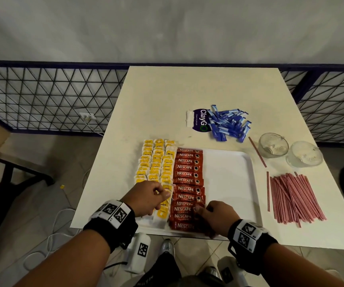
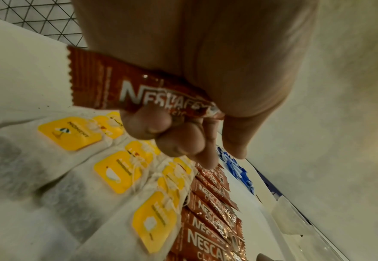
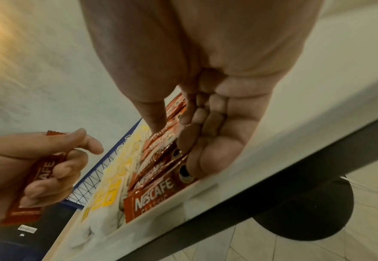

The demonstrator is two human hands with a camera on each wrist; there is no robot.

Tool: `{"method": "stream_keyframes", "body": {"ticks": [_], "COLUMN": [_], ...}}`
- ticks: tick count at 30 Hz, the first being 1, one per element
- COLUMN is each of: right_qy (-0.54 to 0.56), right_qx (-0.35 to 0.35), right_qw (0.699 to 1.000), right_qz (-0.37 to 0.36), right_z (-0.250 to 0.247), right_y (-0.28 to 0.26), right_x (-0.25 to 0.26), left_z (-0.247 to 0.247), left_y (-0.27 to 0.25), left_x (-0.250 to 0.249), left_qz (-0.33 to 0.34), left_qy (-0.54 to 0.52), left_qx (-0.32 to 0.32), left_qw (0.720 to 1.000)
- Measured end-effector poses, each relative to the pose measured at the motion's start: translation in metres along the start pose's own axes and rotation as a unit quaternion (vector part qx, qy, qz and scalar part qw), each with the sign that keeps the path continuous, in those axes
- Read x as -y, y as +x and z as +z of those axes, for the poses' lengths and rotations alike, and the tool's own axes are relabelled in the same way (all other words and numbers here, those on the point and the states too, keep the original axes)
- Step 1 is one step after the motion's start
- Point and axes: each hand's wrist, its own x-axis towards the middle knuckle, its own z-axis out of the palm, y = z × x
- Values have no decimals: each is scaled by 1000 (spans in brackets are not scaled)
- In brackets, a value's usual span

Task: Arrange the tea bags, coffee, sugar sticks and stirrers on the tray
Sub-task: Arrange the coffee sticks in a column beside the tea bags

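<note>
Now we are gripping a coffee sachet [image 2: 138, 91] left-handed, right fingers [image 1: 198, 208] pinching the tray's [image 1: 229, 172] coffee row [image 1: 187, 175]; sugar sticks [image 1: 229, 125] and stirrers [image 1: 295, 197] are waiting beyond the tray.

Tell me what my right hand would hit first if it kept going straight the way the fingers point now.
Most likely the Nescafe coffee sachets lined up on the tray. The right hand points left, and its fingers already look to be touching the near sachets; beyond them lie the tea bags. Depth is uncertain.

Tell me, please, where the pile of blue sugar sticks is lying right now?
In the head view, the pile of blue sugar sticks lies on the white table, beyond the white tray, beside the ClayGo sticker.
</note>
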Motion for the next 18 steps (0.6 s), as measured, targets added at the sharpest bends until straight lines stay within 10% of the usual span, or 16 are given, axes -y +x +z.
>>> {"method": "stream_keyframes", "body": {"ticks": [12,18], "right_qy": [46,136], "right_qx": [-5,12], "right_qw": [999,981], "right_qz": [-18,-141], "right_z": [-5,-14], "right_y": [-1,-14], "right_x": [-1,40], "left_z": [0,15], "left_y": [-4,-8], "left_x": [-6,-29], "left_qz": [10,90], "left_qy": [20,97], "left_qx": [-3,75], "left_qw": [1000,988]}}
